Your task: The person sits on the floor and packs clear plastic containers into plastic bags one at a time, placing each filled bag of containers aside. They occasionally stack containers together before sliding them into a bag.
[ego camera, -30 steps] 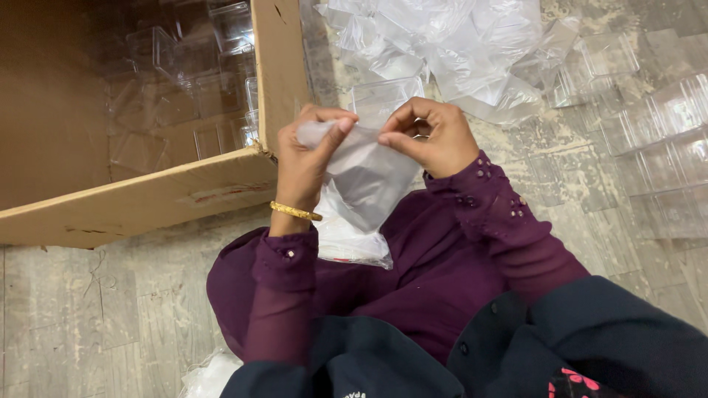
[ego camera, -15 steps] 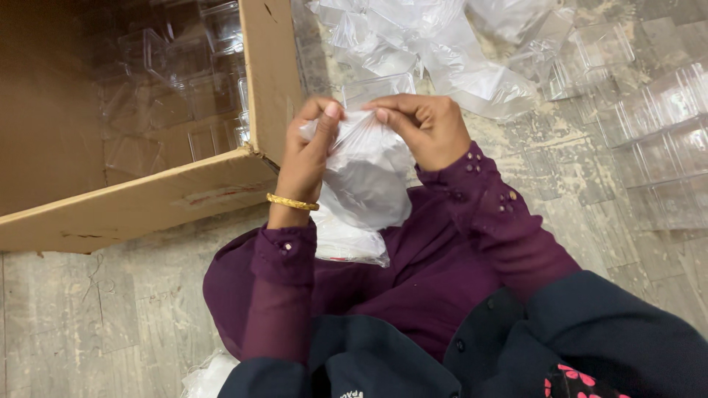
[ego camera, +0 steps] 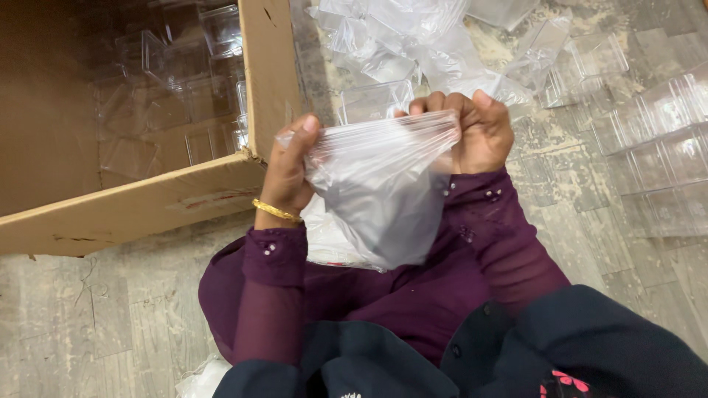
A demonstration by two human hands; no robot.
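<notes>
Two hands, one item held between them. Far left: cardboard box (ego camera: 147, 199), open, clear plastic containers (ego camera: 184, 88) inside. Your left hand (ego camera: 289, 171): fingers curled shut, thumb and forefinger pinching the left top edge of a clear plastic bag (ego camera: 383, 199); gold bangle (ego camera: 276, 211) at the wrist. Bag: stretched taut between both hands, hanging over your lap, just right of the box wall. Your right hand (ego camera: 479, 133): fingers closed into a fist, bunching the bag's right top edge. Far right: more clear containers (ego camera: 656, 155) on the floor; loose plastic bags (ego camera: 398, 37) heaped beyond the hands.
</notes>
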